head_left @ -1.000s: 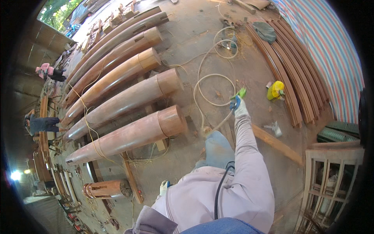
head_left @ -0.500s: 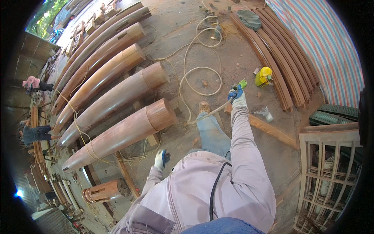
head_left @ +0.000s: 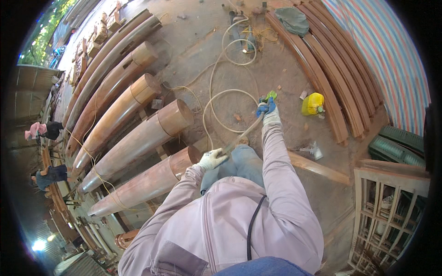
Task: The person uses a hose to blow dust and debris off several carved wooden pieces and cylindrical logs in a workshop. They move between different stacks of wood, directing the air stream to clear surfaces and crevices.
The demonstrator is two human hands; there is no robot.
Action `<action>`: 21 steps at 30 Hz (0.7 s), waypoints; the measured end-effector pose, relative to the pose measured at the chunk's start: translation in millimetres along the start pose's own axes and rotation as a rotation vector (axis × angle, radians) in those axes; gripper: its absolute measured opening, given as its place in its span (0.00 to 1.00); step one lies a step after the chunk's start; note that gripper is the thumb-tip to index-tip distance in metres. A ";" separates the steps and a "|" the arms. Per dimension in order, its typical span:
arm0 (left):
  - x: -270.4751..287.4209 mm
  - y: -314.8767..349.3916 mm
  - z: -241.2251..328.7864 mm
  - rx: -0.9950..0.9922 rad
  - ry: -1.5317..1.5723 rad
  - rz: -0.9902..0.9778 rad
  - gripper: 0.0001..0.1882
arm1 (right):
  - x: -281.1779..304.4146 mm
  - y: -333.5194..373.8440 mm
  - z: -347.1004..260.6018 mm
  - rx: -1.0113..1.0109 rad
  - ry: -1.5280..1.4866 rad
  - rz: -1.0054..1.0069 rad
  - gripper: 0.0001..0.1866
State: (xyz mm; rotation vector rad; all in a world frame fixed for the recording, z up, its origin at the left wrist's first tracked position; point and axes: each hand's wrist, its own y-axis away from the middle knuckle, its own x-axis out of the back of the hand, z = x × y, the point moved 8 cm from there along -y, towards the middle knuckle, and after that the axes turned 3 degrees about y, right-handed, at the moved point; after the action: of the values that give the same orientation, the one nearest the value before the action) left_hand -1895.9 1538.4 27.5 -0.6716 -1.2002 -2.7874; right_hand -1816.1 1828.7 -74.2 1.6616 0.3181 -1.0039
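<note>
In a blue-and-white glove, my right hand (head_left: pixel 267 109) is closed around a small tool with a bright green head (head_left: pixel 271 95), reached out ahead of me. A pale air hose (head_left: pixel 247 129) runs back from that hand toward my body. My left hand (head_left: pixel 213 159), in a whitish glove, has its fingers closed on this hose beside the end of the nearest wooden column. The grip's details are small and partly hidden. More hose lies in loose loops (head_left: pixel 232 90) on the floor beyond. Just below the hose are my bent knees.
Large rounded wooden columns (head_left: pixel 138 133) lie in a row at left, a thin cord across them. Curved brown beams (head_left: pixel 317 78), a yellow container (head_left: pixel 312 104) and a wooden plank (head_left: pixel 319 168) are at right, near a lattice frame (head_left: pixel 391 207). Two people (head_left: pixel 48 177) stand far left.
My left hand has come up and right from beside my body onto the hose. My right hand, still holding the tool, has shifted slightly left. The view has tilted and moved a little.
</note>
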 end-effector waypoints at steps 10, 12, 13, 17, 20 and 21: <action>185.3 -17.6 82.4 -0.155 -0.021 0.240 0.14 | -6.5 -61.5 -93.5 0.115 -0.102 0.253 0.24; 221.5 -32.4 80.5 -0.106 -0.086 0.243 0.13 | -19.8 -87.1 -107.9 0.100 -0.168 0.175 0.24; 235.5 -44.3 79.2 -0.085 -0.106 0.246 0.14 | -28.4 -101.8 -116.5 0.084 -0.205 0.142 0.25; 286.9 -129.2 76.4 -0.045 -0.251 0.156 0.17 | -64.8 -163.4 -168.5 0.150 -0.172 0.181 0.26; 342.6 -201.7 90.2 -0.040 -0.353 0.183 0.16 | -104.0 -201.4 -211.7 0.195 -0.104 0.200 0.25; 364.8 -221.3 99.1 -0.075 -0.319 0.206 0.17 | -116.7 -211.6 -225.9 0.222 -0.076 0.218 0.25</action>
State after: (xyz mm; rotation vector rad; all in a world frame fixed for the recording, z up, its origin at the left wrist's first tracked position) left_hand -2232.8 1812.8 82.3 -1.2083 -1.0002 -2.6317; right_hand -1924.8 2137.5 -122.0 1.8069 -0.0275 -0.9610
